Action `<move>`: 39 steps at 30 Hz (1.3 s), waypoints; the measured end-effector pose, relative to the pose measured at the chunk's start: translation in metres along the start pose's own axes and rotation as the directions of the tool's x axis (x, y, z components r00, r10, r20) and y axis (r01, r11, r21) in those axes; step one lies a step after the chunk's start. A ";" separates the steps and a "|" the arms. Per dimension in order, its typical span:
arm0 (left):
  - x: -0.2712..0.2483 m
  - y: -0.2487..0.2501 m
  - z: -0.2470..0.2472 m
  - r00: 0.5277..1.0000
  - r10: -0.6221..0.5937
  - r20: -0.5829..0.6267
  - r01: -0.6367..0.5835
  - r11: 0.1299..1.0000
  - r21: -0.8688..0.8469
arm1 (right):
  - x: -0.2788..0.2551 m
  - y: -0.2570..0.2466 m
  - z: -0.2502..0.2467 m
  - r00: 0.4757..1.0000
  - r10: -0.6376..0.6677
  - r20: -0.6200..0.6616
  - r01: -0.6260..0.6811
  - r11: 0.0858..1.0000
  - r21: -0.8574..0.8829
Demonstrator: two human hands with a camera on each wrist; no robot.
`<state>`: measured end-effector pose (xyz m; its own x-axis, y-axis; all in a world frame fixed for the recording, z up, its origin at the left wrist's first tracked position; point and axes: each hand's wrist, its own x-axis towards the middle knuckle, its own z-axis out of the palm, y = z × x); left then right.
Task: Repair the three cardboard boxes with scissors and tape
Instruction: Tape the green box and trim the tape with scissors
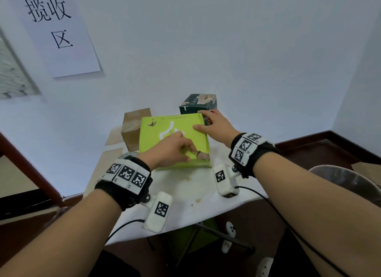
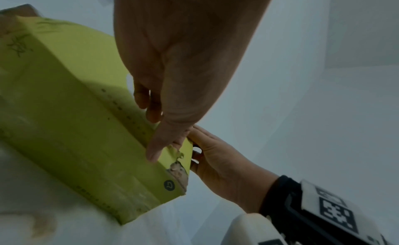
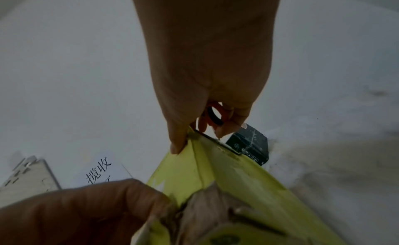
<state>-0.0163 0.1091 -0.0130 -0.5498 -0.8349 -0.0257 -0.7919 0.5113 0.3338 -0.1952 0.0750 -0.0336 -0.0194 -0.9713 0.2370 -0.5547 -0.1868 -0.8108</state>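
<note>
Green box: flat on the white counter, torn at its near right corner, with a brown box just left and a dark box behind. Left hand: fingers curled, pinching the green box at the tear. Right hand: thumb pressed on the box's top, fingers bent over its far right edge, apparently hooking red-and-black scissors.

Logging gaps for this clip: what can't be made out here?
- Scissors: right wrist view shows only an orange and black loop; right hand covers the rest.
- Tape: only a grey arc in head view, behind the left hand.
- Green box tear: blurred in wrist views.
- Brown box: damage unclear.
</note>
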 end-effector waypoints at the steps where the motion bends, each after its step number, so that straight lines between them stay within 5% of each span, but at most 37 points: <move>1: 0.000 0.000 -0.001 1.000 -0.017 -0.003 0.017 1.000 0.020 | 0.000 0.000 0.002 1.000 0.000 -0.007 0.000 1.000 -0.009; 5: 0.000 0.005 -0.005 0.997 -0.079 -0.028 0.077 0.996 -0.039 | -0.002 0.001 0.007 0.999 -0.017 -0.030 0.016 0.999 -0.044; 11: 0.002 0.019 -0.009 0.995 -0.080 0.053 0.075 0.993 0.093 | -0.004 0.002 0.010 0.998 -0.029 -0.057 0.023 0.994 -0.108; 16: -0.002 0.005 -0.010 0.986 -0.119 0.118 0.145 0.960 -0.238 | -0.003 0.003 0.013 0.997 -0.015 -0.073 0.006 0.993 -0.121; 19: -0.004 0.001 -0.008 0.987 -0.081 0.141 0.120 0.949 -0.293 | 0.000 0.005 0.015 0.997 -0.013 -0.071 0.003 0.990 -0.140; 30: 0.002 0.012 -0.009 0.979 -0.060 0.193 0.057 0.998 0.021 | -0.001 0.007 0.017 0.997 0.004 -0.080 -0.014 0.993 -0.119; 35: -0.004 -0.005 0.000 0.978 -0.077 0.193 0.167 0.846 -0.506 | 0.001 0.006 0.018 0.997 0.016 -0.076 -0.026 0.991 -0.129; 39: -0.002 -0.010 0.007 0.989 -0.075 0.127 0.138 0.782 -0.608 | 0.000 0.009 0.018 0.995 0.025 -0.100 -0.038 0.992 -0.122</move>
<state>-0.0093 0.1066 -0.0234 -0.5182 -0.8381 -0.1704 -0.5335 0.1611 0.8303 -0.1846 0.0710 -0.0505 -0.1163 -0.9563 0.2684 -0.6510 -0.1307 -0.7478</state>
